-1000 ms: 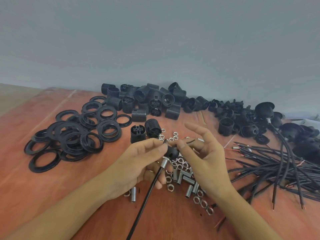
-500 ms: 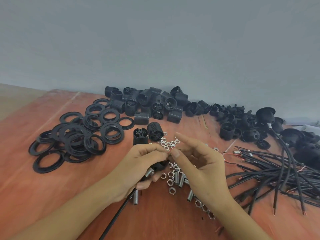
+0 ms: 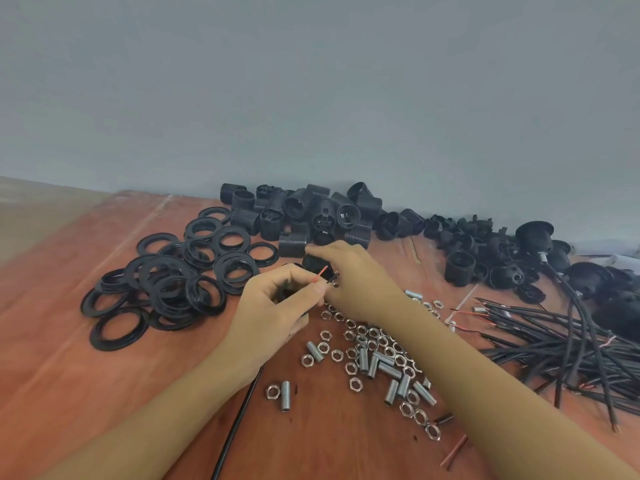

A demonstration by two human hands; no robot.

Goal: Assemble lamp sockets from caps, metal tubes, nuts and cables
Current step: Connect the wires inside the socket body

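Cable [image 3: 238, 420], red wire [image 3: 320, 272] uppermost, is pinched in the left hand [image 3: 273, 306] above the surface [image 3: 69, 375], likely presented for threading; right hand [image 3: 353, 275] grips a black socket body [image 3: 312, 264] just beyond.

No legible text, label, brand, number or sign anywhere: none on the black threaded plastic socket shells [image 3: 304, 209] beyond the right hand [image 3: 356, 278], none on the silver hexagonal metal nuts [image 3: 367, 337] just behind that hand.

Reddish wooden table [image 3: 69, 393]: black rings [image 3: 166, 289] left, socket bodies [image 3: 301, 209] at back, nuts [image 3: 307, 361] and metal tubes [image 3: 385, 358] centre, cables [image 3: 554, 344] right.
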